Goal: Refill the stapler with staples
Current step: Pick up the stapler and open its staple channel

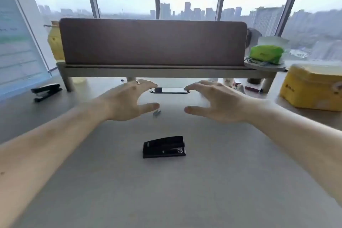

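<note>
Your left hand [127, 101] and right hand [212, 102] hover palm-down over the desk [222, 181], fingers spread and loosely curved, holding nothing. The black stapler [164, 147] lies shut on the desk nearer to you than both hands, roughly centred below the gap between them and clear of either. A small strip of staples [156, 113], dull metallic grey, sits on the desk just beside your left thumb tip; whether they touch is unclear. Beyond your fingertips lies a dark, glossy phone [170, 90] with rounded ends, flat on the surface. The desk is pale, matte and smooth. A shelf riser [166, 74] on rounded legs carries a brown felt-like panel [153, 41] with rounded upper corners. A second black stapler [46, 91] rests at far left with its top slightly raised. A yellow box [312, 89] sits at far right.
</note>
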Demonstrator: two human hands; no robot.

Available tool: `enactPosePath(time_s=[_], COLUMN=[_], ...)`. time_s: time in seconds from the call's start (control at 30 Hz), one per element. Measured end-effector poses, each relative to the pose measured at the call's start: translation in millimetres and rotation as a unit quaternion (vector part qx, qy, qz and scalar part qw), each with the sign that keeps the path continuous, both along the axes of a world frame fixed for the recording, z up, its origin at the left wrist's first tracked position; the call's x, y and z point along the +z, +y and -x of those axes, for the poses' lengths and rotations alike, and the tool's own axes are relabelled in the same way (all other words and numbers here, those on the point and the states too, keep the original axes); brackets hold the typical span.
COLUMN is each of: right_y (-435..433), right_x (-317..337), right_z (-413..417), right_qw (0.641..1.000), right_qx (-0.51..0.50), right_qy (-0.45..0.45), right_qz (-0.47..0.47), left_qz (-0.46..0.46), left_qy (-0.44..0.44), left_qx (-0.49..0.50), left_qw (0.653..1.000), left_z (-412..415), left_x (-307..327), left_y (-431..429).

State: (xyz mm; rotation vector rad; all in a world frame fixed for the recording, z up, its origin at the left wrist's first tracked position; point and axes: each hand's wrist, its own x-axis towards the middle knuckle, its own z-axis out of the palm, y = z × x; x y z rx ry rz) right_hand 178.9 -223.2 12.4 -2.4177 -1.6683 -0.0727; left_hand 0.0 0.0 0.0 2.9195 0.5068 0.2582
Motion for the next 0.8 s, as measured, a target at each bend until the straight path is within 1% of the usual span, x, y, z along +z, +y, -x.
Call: enactPosePath(time_s=[0.13, 0.23, 0.3, 0.4, 0.6, 0.67, 0.8], right_y=[-44, -66, -73, -71, -50, -45, -33], right_x=[-4, -15, -30, -60, -105, -112, -129], right_z=[33, 49, 53, 51, 35, 29, 23], right_qw=[1.0, 1.0, 0.999, 0.998, 0.996, 0.995, 0.996], right_qx=[0.002, 0.024, 0.036, 0.035, 0.043, 0.039, 0.037], right_qy=[-0.006, 0.0, 0.005, 0.021, 0.048, 0.058, 0.078], right_qz=[0.015, -0.001, 0.011, 0.051, 0.068, 0.064, 0.022], left_qz=[-0.005, 0.006, 0.021, 0.027, 0.079, 0.084, 0.105], left_qy=[0.015, 0.003, 0.014, 0.053, 0.045, 0.038, 0.006], left_qx=[-0.014, -0.02, -0.028, -0.027, -0.05, -0.056, -0.066], left_qw=[1.0, 1.0, 0.999, 0.998, 0.995, 0.994, 0.992], left_z=[31, 46, 50, 51, 37, 31, 24], left_x=[0, -8, -20, -46, -80, -86, -93], left_y=[-39, -61, -70, -77, -60, -52, -47])
